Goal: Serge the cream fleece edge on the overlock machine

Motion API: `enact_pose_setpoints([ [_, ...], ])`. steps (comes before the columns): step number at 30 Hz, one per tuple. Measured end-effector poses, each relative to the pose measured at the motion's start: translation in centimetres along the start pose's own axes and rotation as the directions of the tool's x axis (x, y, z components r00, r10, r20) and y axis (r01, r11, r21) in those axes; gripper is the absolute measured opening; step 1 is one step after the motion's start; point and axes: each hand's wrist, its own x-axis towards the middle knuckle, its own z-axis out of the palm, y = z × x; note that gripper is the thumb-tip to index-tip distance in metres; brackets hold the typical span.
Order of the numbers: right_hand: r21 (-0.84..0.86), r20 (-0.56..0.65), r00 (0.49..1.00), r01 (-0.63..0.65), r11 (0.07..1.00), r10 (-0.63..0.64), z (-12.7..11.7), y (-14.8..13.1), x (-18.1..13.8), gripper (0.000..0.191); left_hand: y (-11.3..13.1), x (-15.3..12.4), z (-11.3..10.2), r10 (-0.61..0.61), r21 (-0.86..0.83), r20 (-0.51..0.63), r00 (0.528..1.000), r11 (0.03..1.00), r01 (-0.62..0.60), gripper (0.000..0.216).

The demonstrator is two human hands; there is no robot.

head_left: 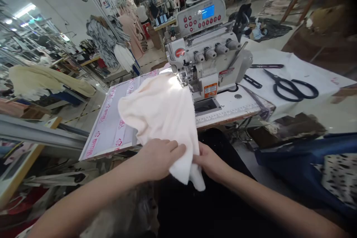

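Cream knit fabric (158,119) bunched on desk (234,106), far end reaching overlock machine (205,63). My left hand (157,160) fingers closed over top, right hand (210,161) fingers pinching lower fold. Black-handled shears (290,87) lie beyond machine.

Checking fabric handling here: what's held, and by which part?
Both hands hold the pale knit fabric by its bunched near end: the left hand lies over the top, the right hand grips the edge beside it.
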Motion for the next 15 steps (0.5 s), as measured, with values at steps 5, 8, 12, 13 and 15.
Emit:
enact_pose_setpoints([
  [5, -0.004, -0.07, 0.996, -0.046, 0.999, 0.046, -1.9, 1.6, -3.6, 0.038, 2.0, 0.1, 3.2, 0.064, -0.092, -0.42, 0.905, 0.989, -0.112, 0.024],
  [8, -0.092, -0.026, 0.998, -0.054, 0.994, 0.052, -1.4, 1.6, -5.2, 0.03, 3.4, 0.4, 4.1, 0.021, -0.154, -0.535, 0.845, 0.981, -0.122, 0.024],
  [12, -0.221, -0.022, 0.998, -0.059, 0.973, 0.056, -0.4, 0.2, -6.7, 0.028, 4.6, 0.3, 5.0, 0.021, -0.176, -0.601, 0.799, 0.972, -0.158, 0.021],
  [13, -0.263, -0.033, 0.998, -0.054, 0.963, 0.047, -0.2, -0.1, -7.0, 0.028, 4.8, 0.3, 5.0, 0.02, -0.171, -0.608, 0.793, 0.973, -0.156, 0.022],
  [15, -0.349, -0.041, 0.999, -0.036, 0.936, 0.024, 0.1, -0.7, -7.4, 0.025, 5.1, 0.1, 4.9, -0.006, -0.175, -0.622, 0.783, 0.976, -0.13, 0.021],
])
